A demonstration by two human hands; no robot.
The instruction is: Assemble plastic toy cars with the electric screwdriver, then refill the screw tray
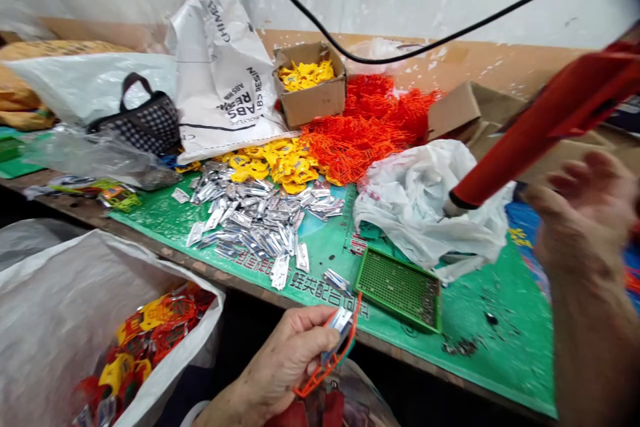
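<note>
My left hand [295, 353] is closed near the table's front edge. Between thumb and fingers it pinches a flat silver-and-blue piece [341, 321] together with an orange plastic strip [320, 379] that loops below it. My right hand [585, 207] is raised at the right, fingers apart and partly blurred, with nothing visible in it. Just above it, a red power screwdriver [540, 130] slants down to the left, its tip over a white plastic bag [430, 193]. A green tray [397, 290] with small dark screws lies between my hands.
Silver flat pieces [255, 220] are heaped on the green sheet [500, 347], with yellow plastic parts [280, 160] and orange strips [370, 120] behind. A cardboard box [313, 103] holds more yellow parts. A white sack [50, 307] opens at lower left. A black cable [350, 57] hangs across.
</note>
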